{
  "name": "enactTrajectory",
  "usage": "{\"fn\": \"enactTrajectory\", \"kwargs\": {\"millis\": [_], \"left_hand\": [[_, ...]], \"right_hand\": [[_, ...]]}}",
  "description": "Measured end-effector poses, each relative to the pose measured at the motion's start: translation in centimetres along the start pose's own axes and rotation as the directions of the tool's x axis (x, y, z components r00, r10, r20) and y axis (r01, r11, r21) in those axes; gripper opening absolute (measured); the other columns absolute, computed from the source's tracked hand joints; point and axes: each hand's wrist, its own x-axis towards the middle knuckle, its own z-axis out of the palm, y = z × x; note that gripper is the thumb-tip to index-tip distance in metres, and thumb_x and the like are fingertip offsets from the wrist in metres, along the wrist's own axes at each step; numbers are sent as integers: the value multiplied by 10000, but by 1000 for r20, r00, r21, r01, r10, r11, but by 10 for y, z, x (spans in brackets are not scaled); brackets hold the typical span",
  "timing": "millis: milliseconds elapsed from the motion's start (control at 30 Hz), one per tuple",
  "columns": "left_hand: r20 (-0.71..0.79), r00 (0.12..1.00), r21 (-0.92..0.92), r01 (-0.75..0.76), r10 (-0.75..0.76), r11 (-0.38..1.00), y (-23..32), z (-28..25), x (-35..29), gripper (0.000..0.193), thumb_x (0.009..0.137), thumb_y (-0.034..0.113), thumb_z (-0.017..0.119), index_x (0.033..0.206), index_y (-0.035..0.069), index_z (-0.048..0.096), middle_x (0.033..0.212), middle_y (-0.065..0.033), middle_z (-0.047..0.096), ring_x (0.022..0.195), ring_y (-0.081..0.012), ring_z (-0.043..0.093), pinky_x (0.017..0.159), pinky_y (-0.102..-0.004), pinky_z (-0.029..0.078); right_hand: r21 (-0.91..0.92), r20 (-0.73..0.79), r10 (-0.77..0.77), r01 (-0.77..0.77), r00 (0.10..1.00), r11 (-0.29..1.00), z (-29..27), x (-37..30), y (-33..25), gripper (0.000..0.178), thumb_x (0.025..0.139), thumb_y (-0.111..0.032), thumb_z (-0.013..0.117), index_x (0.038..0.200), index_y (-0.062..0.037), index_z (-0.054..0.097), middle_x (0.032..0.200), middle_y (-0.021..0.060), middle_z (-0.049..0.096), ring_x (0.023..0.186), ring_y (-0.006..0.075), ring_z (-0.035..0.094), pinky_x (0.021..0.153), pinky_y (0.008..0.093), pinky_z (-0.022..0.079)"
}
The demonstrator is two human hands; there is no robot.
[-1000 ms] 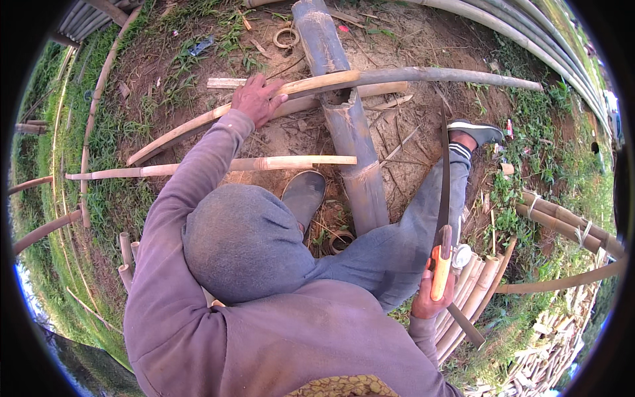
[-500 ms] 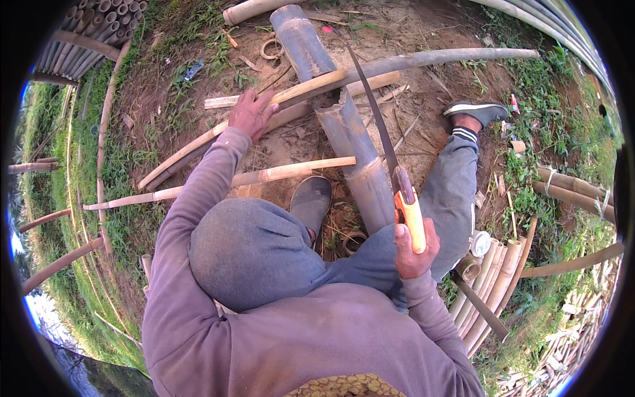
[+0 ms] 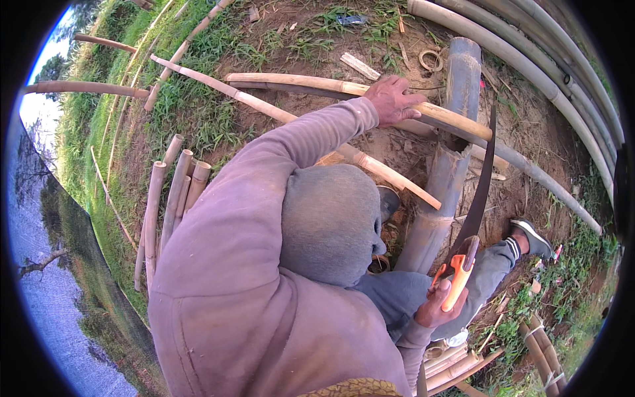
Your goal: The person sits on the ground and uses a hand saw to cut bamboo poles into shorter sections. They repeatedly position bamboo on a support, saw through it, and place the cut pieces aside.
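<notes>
Holding the orange handle of a saw [image 3: 458, 272], the right hand [image 3: 438, 306] is closed at the near right, beside the person's bent right leg [image 3: 488, 281]. The dark saw blade points away to the far side, its upper part passing by the right end of a pale bamboo strip [image 3: 311, 82]. The left hand [image 3: 395, 100] lies over that strip from above, its fingers fairly close together; the thumb side is hard to see, so I cannot tell whether it grips or only presses. The strip runs from the far left across a thick grey bamboo log [image 3: 430, 228], over a notch [image 3: 454, 143] cut in its top. A grey pole [image 3: 549, 184] stretches right from the strip's end. Nearer, a shorter bamboo piece [image 3: 390, 173] slants toward the log's left side. A round bamboo ring [image 3: 422, 61] sits on the ground just left of the log's far end.
</notes>
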Motion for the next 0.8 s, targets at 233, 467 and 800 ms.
{"fn": "enactTrajectory", "kwargs": {"millis": [233,467,800], "left_hand": [[-61,998,57,19,-15,998,7,-5,0,497,985,568,656,1395,288,672,1135,-158,583,1110,-363,592,1003,-505,509],[-136,990,107,-16,31,994,5,4,-12,497,963,534,696,1394,288,676,1109,-153,593,1101,-359,603,1009,-505,501],[-166,985,57,48,-38,997,4,1,-24,501,924,475,757,1378,273,693,1075,-131,579,1066,-344,595,976,-499,506]], "right_hand": [[-15,12,-47,48,999,999,-5,6,12,508,1026,-495,709,1026,-5,575,669,28,553,534,86,494,486,228,370],[-35,-6,-20,20,1000,999,-4,8,7,503,1021,-493,718,1002,-12,576,655,26,544,527,92,487,486,235,367],[-62,35,78,-76,996,995,-10,9,-2,551,1013,-525,709,1019,13,592,744,36,582,627,103,539,539,236,397]]}}
